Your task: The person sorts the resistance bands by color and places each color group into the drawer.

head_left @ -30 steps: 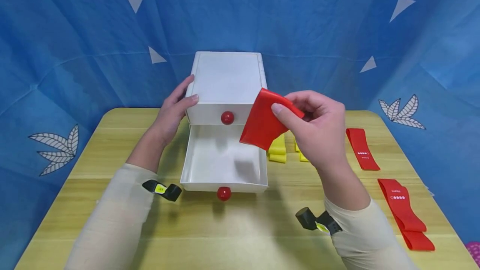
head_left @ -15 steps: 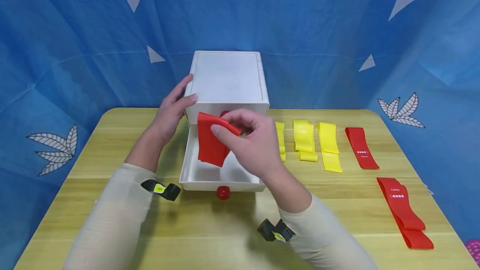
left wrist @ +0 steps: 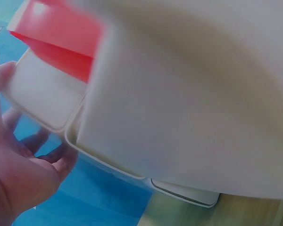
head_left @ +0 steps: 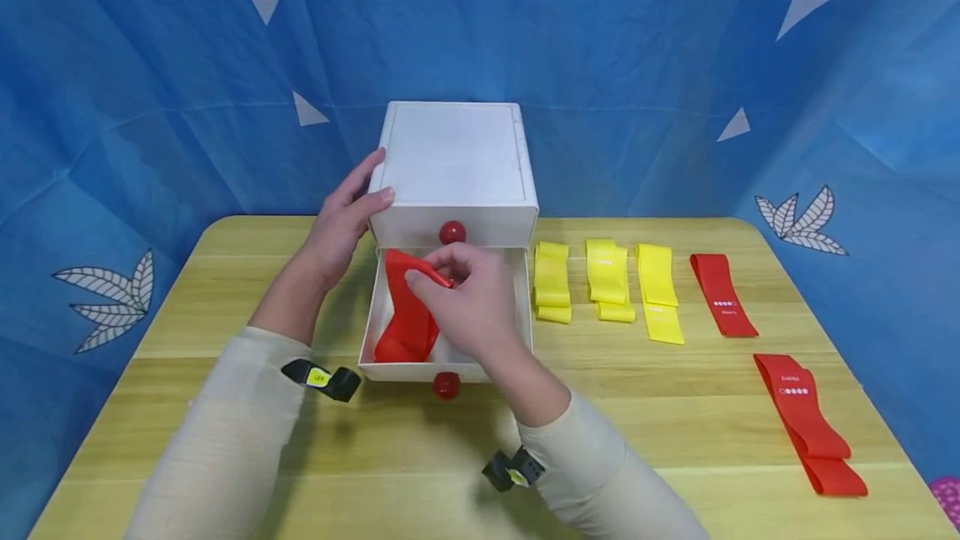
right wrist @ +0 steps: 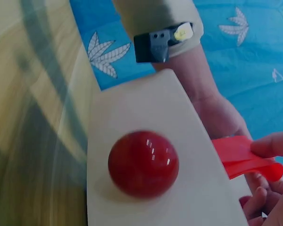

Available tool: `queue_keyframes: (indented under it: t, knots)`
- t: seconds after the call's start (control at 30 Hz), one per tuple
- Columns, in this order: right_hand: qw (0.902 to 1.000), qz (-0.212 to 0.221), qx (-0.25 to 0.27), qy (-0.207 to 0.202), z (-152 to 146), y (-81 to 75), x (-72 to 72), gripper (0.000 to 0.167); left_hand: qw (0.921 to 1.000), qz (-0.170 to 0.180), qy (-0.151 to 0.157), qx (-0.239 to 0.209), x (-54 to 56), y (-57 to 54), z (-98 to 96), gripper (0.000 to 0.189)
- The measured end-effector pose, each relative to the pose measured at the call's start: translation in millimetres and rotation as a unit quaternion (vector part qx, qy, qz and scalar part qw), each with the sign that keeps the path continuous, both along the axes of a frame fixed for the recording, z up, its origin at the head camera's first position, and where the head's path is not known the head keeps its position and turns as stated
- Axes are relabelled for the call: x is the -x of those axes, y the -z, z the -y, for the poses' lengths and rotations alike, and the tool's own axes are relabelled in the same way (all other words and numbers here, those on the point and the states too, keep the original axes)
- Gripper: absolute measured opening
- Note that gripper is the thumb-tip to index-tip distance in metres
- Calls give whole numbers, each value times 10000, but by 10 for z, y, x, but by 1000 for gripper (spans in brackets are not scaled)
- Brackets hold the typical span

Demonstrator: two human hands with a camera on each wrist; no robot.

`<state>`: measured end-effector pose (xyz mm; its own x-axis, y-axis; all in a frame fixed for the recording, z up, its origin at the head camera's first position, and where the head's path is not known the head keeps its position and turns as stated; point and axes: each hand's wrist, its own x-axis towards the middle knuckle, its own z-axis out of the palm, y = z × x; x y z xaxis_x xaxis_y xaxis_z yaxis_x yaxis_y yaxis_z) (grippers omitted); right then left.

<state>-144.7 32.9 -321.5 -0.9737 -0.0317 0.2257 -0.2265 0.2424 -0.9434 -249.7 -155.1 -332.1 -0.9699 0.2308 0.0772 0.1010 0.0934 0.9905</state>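
A white two-drawer box (head_left: 453, 152) stands at the table's back, with its lower drawer (head_left: 397, 372) pulled out. My left hand (head_left: 341, 227) rests against the box's left side, thumb on the top's front left edge. My right hand (head_left: 472, 302) pinches one end of a folded red resistance band (head_left: 408, 315) between thumb and fingers. The band hangs into the drawer's left half, its lower end bunched near the drawer floor. In the right wrist view, the band (right wrist: 236, 153) shows behind the drawer front, and the drawer's red knob (right wrist: 144, 165) faces the camera.
Right of the box lie yellow bands, a left one (head_left: 552, 282), a middle one (head_left: 609, 277) and a right one (head_left: 658, 290). Farther right are two red bands, one behind (head_left: 723, 294) and one nearer the front (head_left: 806, 423). A blue curtain (head_left: 600, 65) hangs behind the table (head_left: 420, 465).
My right hand has carried the red band leftward from beside the box, over the open drawer, then lowered it inside. My left hand has stayed on the box's side.
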Motion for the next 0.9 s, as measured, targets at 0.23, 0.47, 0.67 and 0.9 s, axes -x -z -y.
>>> queue_keyframes:
  t: [0.23, 0.47, 0.67, 0.9]
  knots:
    - [9901, 405, -1286, 389, -53, 46, 58, 12, 10000, 30, -13, 18, -14, -21, 4, 64]
    - [9730, 499, -2154, 664, -133, 71, 82, 14, 10000, 52, 15, 0, -22, -35, -7, 65]
    - [9629, 117, -2548, 879, -251, 131, 119, 16, 10000, 17, 26, -51, -14, -22, -7, 64]
    - [9494, -335, -2943, 1044, -393, 214, 163, 17, 10000, -8, 15, -73, -17, -11, -19, 64]
